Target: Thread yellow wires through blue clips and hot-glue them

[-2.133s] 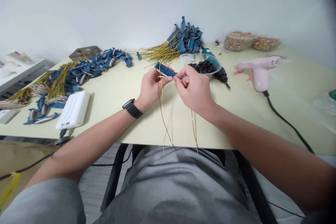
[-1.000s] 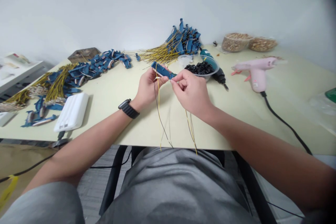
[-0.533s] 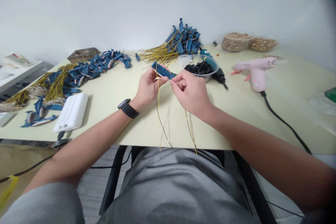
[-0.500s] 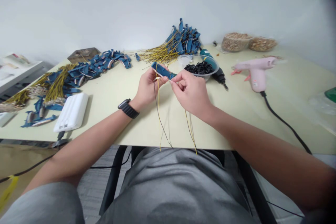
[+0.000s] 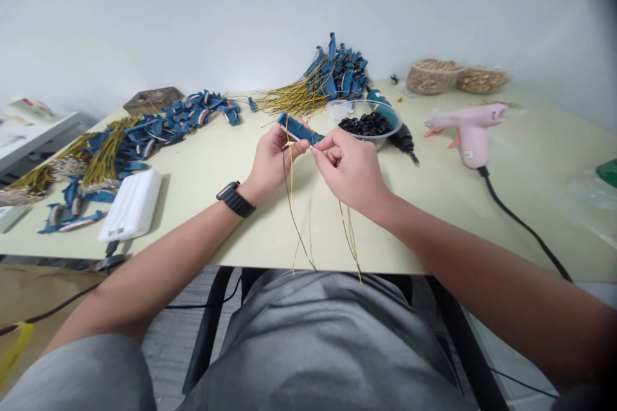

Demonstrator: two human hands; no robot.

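My left hand (image 5: 278, 157) is closed around a blue piece (image 5: 295, 128) with thin yellow and black wires (image 5: 290, 186) hanging from it. At the piece's right end my right hand (image 5: 349, 167) pinches with thumb and forefinger; wires (image 5: 348, 231) hang below this hand too. Exactly what lies between the right fingertips is too small to make out. Just behind the right hand stands a clear plastic bowl (image 5: 396, 117) of small black parts (image 5: 367, 124).
A green and black power tool (image 5: 403, 140) lies behind the bowl. On the right is a pink glue gun (image 5: 470, 131) with a black cord. Blue wired pieces are heaped at the back (image 5: 332, 70) and left (image 5: 164, 125), near a white power bank (image 5: 132, 205). Bags of brown bits (image 5: 434, 77) stand behind.
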